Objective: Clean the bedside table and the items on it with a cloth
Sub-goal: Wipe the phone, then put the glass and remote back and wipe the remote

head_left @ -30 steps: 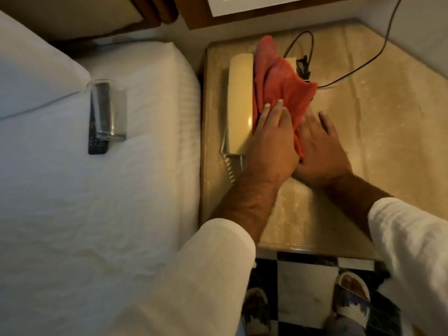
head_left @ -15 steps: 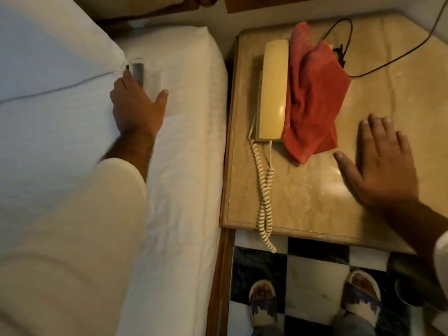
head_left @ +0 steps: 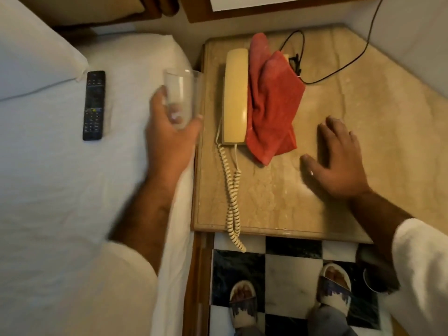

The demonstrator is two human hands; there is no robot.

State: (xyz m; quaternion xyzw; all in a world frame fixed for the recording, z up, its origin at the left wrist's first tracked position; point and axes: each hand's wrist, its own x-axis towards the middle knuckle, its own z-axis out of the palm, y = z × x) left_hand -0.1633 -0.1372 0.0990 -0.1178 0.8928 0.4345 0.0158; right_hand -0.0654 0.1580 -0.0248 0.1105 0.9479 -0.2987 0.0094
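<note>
Glass (head_left: pixel 181 98) sits in my left hand (head_left: pixel 172 134), fingers wrapped round its lower part and the thumb closing on the near side, so the grasp is clamped on it. The tumbler is clear and its rim points up and away from me. I hold it above the edge of the bed (head_left: pixel 60 190), just beside the left edge of the bedside table (head_left: pixel 278 202); I cannot tell whether its base touches the sheet.

My right hand (head_left: pixel 339 161) lies flat on the marble tabletop with fingers spread and nothing in it. It rests just to the right of the red cloth (head_left: pixel 274 105), apart from it, with bare stone between the thumb and the cloth's lower corner.

The cloth is draped in folds over the right part of the cream telephone (head_left: pixel 235 95), covering its body while the handset stays exposed on the left. One corner of the cloth hangs down onto the tabletop. The coiled cord (head_left: pixel 232 195) runs from the phone's near end toward me and drops over the front edge of the table. A thin black cable (head_left: pixel 339 69) loops across the far part of the top.

On the bed, a black remote control (head_left: pixel 94 105) lies well left of the glass.
</note>
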